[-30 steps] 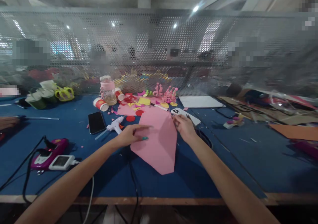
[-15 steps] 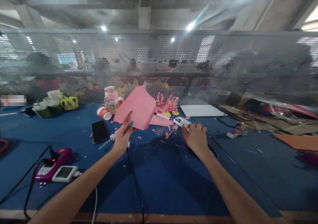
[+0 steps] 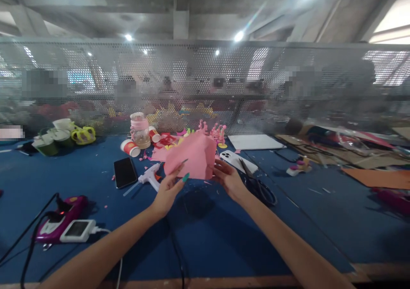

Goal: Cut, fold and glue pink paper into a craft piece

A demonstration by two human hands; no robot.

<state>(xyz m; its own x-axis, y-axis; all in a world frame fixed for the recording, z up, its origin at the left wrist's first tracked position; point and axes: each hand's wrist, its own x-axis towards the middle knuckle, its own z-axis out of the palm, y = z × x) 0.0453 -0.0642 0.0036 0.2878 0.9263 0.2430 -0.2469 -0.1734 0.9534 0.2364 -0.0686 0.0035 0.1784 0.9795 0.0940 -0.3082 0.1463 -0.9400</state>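
Observation:
A pink sheet (image 3: 190, 154), paper or thin foam, is held up over the middle of the blue table. My left hand (image 3: 167, 194) pinches its lower left part, the thumb with a green nail lying in front. At the sheet's right edge, my right hand (image 3: 231, 181) has its fingers closed on it; some fingertips are hidden behind. The sheet bends near that edge. Just right of my right hand lie dark-handled scissors (image 3: 261, 188), their blades over a white phone (image 3: 231, 157). A white glue gun (image 3: 150, 177) rests left of the sheet.
A black phone (image 3: 124, 172), paper cups (image 3: 130, 148) and a pink-topped bottle (image 3: 140, 131) stand or lie to the left. A purple power strip (image 3: 72, 205) trails cables at front left. Pink cut figures (image 3: 218, 133) and a white board (image 3: 256, 142) are farther back, before a perforated screen (image 3: 192, 66).
My right hand has moved left from beside the white phone and taken hold of the sheet's right edge. The sheet has come lower and nearer. The scissors now show uncovered.

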